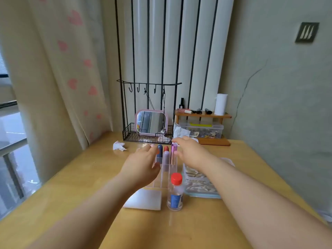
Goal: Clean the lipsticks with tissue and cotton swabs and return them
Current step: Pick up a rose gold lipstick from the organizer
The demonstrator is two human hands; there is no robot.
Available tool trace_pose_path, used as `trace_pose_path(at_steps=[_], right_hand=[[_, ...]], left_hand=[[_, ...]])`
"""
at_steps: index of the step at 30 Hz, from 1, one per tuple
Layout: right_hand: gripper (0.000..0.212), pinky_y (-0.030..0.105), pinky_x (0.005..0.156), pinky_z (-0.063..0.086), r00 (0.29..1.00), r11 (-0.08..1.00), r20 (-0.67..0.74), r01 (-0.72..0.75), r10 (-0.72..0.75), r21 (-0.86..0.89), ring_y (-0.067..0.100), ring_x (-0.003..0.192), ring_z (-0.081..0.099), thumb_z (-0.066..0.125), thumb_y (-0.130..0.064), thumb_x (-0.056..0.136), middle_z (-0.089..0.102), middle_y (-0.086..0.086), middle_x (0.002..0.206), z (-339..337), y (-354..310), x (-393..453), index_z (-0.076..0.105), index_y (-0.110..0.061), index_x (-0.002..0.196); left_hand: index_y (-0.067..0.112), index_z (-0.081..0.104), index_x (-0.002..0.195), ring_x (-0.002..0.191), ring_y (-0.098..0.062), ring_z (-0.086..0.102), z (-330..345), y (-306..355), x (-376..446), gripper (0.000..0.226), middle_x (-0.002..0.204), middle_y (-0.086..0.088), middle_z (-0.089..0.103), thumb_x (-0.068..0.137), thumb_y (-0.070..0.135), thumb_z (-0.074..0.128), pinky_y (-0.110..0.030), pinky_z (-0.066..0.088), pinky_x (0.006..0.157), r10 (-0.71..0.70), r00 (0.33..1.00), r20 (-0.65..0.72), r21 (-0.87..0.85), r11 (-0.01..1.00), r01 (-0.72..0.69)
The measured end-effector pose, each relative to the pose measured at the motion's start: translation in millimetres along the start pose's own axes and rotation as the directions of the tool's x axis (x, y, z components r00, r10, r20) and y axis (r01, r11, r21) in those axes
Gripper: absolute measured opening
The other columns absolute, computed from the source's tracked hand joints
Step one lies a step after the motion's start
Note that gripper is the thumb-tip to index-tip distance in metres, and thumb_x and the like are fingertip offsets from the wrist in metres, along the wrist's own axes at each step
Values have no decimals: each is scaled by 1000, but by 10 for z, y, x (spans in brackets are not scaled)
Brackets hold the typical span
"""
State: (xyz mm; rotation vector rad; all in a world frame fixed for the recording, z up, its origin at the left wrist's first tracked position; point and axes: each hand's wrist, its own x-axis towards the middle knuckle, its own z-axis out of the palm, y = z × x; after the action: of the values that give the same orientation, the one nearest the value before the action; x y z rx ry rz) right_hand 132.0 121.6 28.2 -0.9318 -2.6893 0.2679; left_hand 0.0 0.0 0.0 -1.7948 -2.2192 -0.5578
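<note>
A clear acrylic organizer (162,174) stands mid-table with several lipsticks upright in it: a dark blue one (159,149), a red one (166,148), a pale lilac one (166,156) and a tall purple one (173,152). My left hand (142,165) rests against the organizer's left side, fingers straight. My right hand (190,151) hovers at the right of the tall purple lipstick, fingers extended, thumb near the tube. A crumpled tissue (119,146) lies to the left. A tray of cotton swabs (199,182) sits on the right.
A red-capped clear bottle (175,192) stands in front of the organizer beside a white folded tissue (145,199). Behind are a wire basket (143,136) with a pink mirror (151,122), more tissue (180,132), a plastic box (203,130) and a wooden shelf (203,115).
</note>
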Motion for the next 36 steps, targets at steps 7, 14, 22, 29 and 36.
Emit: trace_pose_path(at_steps=[7, 14, 22, 29, 36], right_hand=[[19, 32, 78, 41, 999, 1000, -31, -10, 11, 20, 18, 90, 46, 53, -20, 94, 53, 4, 106, 101, -5, 198, 51, -14, 112], [21, 25, 83, 39, 981, 996, -182, 77, -68, 40, 16, 97, 49, 52, -16, 96, 51, 1, 109, -277, -179, 110, 53, -10, 116], [11, 16, 70, 40, 950, 950, -304, 152, -65, 272, 3, 76, 51, 59, -19, 92, 52, -13, 85, -719, -506, -433, 57, -21, 103], [15, 29, 83, 52, 972, 760, -220, 85, 79, 644, 13, 84, 64, 60, -20, 91, 63, -2, 91, -444, -505, -1059, 57, -34, 91], [14, 13, 52, 40, 984, 626, -23, -95, 179, 774, 0, 48, 49, 52, -21, 96, 62, -5, 65, 144, -345, -1455, 60, -19, 85]], left_hand=[[14, 48, 119, 105, -25, 50, 172, -24, 144, 29, 117, -2, 52, 92, 26, 46, -28, 36, 76, 25, 998, -53, -19, 999, -26], [17, 50, 114, 100, -23, 53, 36, -32, 82, 25, 112, -1, 56, 91, 28, 48, -36, 48, 80, -23, 997, -79, -93, 996, 15], [17, 54, 111, 98, -19, 54, -291, 278, -290, 38, 105, 2, 59, 93, 49, 47, -37, 47, 81, -62, 985, -160, -242, 970, 22], [5, 60, 93, 101, -39, 51, -343, 505, -853, 22, 104, -17, 63, 93, 26, 53, -48, 42, 89, -106, 973, -203, -533, 846, -18], [20, 53, 102, 68, -2, 48, -10, 564, -1217, 10, 75, 13, 51, 94, 27, 53, -17, 35, 61, -65, 992, -104, -565, 825, -5]])
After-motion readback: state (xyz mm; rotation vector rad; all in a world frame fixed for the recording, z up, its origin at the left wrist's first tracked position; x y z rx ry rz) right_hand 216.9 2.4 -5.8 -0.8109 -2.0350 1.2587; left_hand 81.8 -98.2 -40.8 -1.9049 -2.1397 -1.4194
